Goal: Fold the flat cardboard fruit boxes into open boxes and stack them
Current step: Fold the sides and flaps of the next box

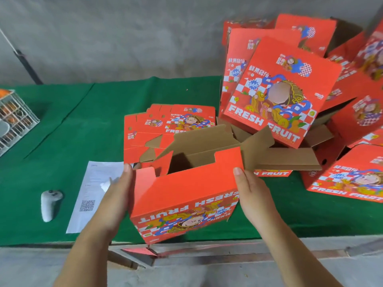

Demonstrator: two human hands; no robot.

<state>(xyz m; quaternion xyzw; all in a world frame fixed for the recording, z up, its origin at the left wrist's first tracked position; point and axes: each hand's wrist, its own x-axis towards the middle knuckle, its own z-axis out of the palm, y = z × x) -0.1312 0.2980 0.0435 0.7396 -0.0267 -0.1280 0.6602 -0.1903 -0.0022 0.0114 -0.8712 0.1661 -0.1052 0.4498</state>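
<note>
Fingers [126, 175] of both my hands lie straight, flat vs the ends of half-formed red box [184, 191], flaps up, on green table [62, 121], w/ folded boxes [290, 90] piled right.

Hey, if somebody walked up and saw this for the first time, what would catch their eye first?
Probably the half-opened red box at the near edge of the green table, held between the left hand and right hand, its brown flaps standing open. Next, the jumbled pile of folded boxes at the right, then the flat boxes lying behind the held one.
</note>
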